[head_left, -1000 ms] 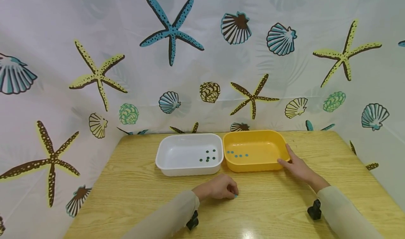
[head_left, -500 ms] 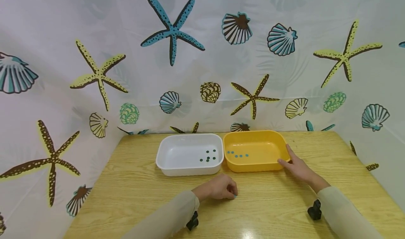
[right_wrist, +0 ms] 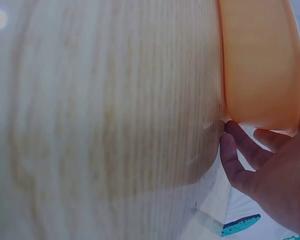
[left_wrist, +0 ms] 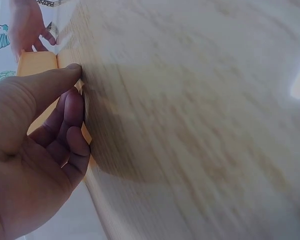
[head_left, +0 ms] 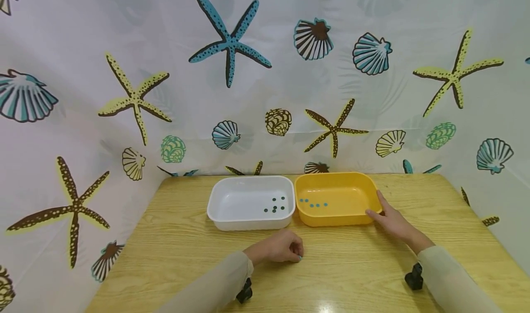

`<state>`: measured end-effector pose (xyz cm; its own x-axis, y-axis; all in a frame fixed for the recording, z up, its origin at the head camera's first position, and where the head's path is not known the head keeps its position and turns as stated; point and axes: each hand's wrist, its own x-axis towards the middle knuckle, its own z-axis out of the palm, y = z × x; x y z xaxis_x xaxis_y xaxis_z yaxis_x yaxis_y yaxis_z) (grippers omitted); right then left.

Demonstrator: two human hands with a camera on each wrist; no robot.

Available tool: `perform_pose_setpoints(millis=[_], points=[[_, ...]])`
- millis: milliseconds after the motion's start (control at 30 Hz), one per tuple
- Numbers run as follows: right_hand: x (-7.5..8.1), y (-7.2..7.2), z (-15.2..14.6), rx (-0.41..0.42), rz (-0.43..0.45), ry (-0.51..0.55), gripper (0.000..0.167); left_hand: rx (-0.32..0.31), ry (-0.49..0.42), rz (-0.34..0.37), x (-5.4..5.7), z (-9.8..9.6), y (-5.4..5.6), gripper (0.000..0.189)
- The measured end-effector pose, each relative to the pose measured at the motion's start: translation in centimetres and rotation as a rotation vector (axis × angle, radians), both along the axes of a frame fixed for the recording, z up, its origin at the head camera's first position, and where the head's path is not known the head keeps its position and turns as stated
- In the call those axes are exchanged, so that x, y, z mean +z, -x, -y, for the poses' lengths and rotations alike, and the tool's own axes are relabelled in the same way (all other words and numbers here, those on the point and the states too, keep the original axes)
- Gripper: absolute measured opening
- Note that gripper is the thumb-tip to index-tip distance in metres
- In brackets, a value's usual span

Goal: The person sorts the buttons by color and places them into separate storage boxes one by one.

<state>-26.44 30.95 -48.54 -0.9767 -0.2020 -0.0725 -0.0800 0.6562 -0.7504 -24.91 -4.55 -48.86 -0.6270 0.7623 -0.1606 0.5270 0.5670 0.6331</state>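
Observation:
In the head view my left hand [head_left: 281, 247] is low over the wooden table, in front of the white basin. Its thumb and index finger pinch a small blue button-like disc [head_left: 300, 257] close to the tabletop; in the left wrist view the fingers mostly hide this disc. My right hand [head_left: 393, 222] holds the right end of the yellow basin [head_left: 337, 221], thumb over the rim and fingers along the outer wall. Several blue discs [head_left: 317, 205] lie in the left part of that basin. The white basin [head_left: 250, 225] beside it has several dark green discs [head_left: 274, 207] on its floor.
Both basins stand side by side near the back of the wooden table [head_left: 178, 253]. A white cloth [head_left: 248, 152] printed with starfish and shells hangs behind and along both sides. A black wrist device [head_left: 414, 277] sits under each sleeve.
My left hand has shifted slightly left over the table, with the blue disc still pinched. The right hand stays at the yellow basin, and the head view has swung a little.

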Motion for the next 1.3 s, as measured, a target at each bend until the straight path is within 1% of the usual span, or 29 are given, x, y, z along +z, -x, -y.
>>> perform_pose_setpoints(millis=[67, 267, 467, 700, 767, 867, 933, 1067, 1167, 1300], points=[[0.1, -0.1, 0.0, -0.001, 0.0, 0.001, 0.085, 0.015, -0.014, 0.015, 0.1, 0.2, -0.1, 0.006], [0.3, -0.3, 0.1, 0.006, -0.004, 0.004, 0.088, 0.035, -0.033, -0.005, 0.0, 0.9, -0.2, 0.009], [0.3, -0.3, 0.1, 0.007, -0.005, 0.013, 0.087, 0.087, -0.031, 0.015, 0.2, 1.7, -0.1, 0.011], [0.2, -0.4, 0.0, 0.005, -0.001, 0.008, 0.085, 0.157, -0.076, 0.087, 1.3, 2.6, 0.2, 0.011], [0.2, -0.4, 0.0, 0.007, 0.001, 0.007, 0.086, 0.171, -0.089, 0.075, 1.7, 2.9, 0.5, 0.009], [0.2, -0.3, 0.0, 0.008, 0.002, 0.009, 0.086, 0.191, -0.107, 0.035, 2.3, 3.1, 0.8, 0.006], [0.1, -0.3, 0.0, 0.008, -0.001, 0.008, 0.086, 0.209, -0.115, 0.028, 2.6, 3.2, 0.9, 0.004], [0.1, -0.3, -0.1, 0.01, -0.008, 0.009, 0.087, 0.245, -0.128, 0.041, 3.2, 3.2, 0.9, 0.004], [0.1, -0.3, -0.1, 0.012, -0.009, 0.007, 0.087, 0.251, -0.138, 0.033, 3.5, 3.2, 1.0, 0.005], [0.2, -0.3, 0.0, 0.01, -0.003, 0.012, 0.086, 0.25, -0.15, 0.034, 3.5, 3.0, 1.2, 0.005]])
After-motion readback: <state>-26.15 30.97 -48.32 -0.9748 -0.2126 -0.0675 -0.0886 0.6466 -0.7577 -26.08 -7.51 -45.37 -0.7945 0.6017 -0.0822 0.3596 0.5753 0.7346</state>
